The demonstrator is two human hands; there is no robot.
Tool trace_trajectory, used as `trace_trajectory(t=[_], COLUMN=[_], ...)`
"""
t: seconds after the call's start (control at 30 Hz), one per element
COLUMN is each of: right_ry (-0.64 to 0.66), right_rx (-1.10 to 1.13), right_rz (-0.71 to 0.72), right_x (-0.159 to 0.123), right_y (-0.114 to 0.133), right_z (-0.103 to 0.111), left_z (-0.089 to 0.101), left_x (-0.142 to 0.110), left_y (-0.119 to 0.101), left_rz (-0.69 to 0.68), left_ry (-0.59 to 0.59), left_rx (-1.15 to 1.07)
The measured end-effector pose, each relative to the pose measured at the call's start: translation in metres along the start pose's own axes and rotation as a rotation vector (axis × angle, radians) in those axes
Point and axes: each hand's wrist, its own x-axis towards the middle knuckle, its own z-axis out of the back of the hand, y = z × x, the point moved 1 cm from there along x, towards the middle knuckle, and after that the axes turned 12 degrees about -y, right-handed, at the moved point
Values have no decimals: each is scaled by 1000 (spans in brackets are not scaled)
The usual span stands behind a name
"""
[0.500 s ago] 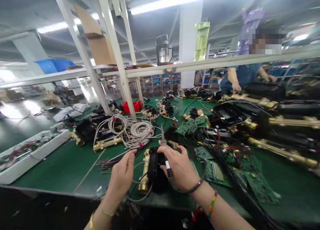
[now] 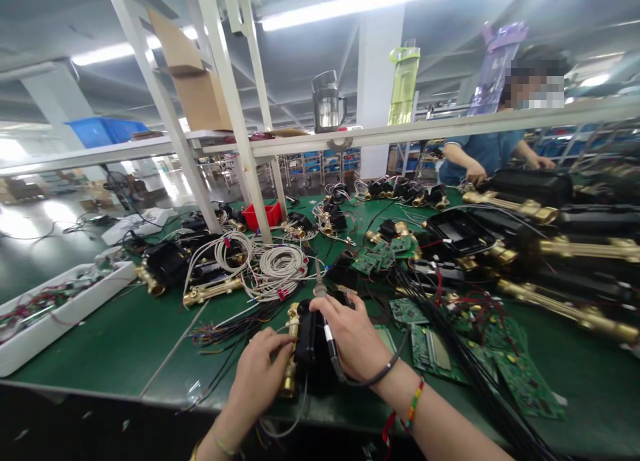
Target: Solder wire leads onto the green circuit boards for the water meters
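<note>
In front of me stands a brass pipe fitting with a black plastic housing along its right side, like a flow meter. My left hand is at the brass part, thumb and fingers drawn together; what lies between the fingertips is hidden. My right hand is closed on a soldering iron, its tip pointing up and away from me and its cord running back over the wrist. The fingers of that hand reach over the top of the housing. A grey cable hangs below the fitting.
Coiled white cables and a red bin lie beyond. Green circuit boards and black wires spread at right, near more brass meters. A white tray stands left. A co-worker works across the bench.
My left hand has moved right and down onto the brass fitting, its fingers closing there. The grey cable loop beside the fitting has shifted lower. The right hand still holds the soldering iron.
</note>
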Motion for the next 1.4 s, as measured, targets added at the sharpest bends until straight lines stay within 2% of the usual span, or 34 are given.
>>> trace_trajectory(t=[0.13, 0.3, 0.6, 0.83, 1.03, 1.4], right_ry=[-6, -33, -188, -251, -219, -131], right_rx=[14, 41, 60, 60, 28, -9], right_rz=[5, 17, 21, 40, 1, -15], right_x=[0, 0, -6, -11, -16, -6], right_y=[-2, -3, -5, -1, 3, 14], right_z=[-2, -1, -7, -14, -15, -15], left_z=[0, -4, -12, -16, -20, -24], left_x=[4, 13, 34, 37, 42, 46], left_y=[2, 4, 10, 19, 16, 19], left_rz=[6, 22, -21, -19, -51, -120], left_ry=[50, 58, 103, 150, 171, 221], left_rx=[-56, -103, -224, -384, -508, -562])
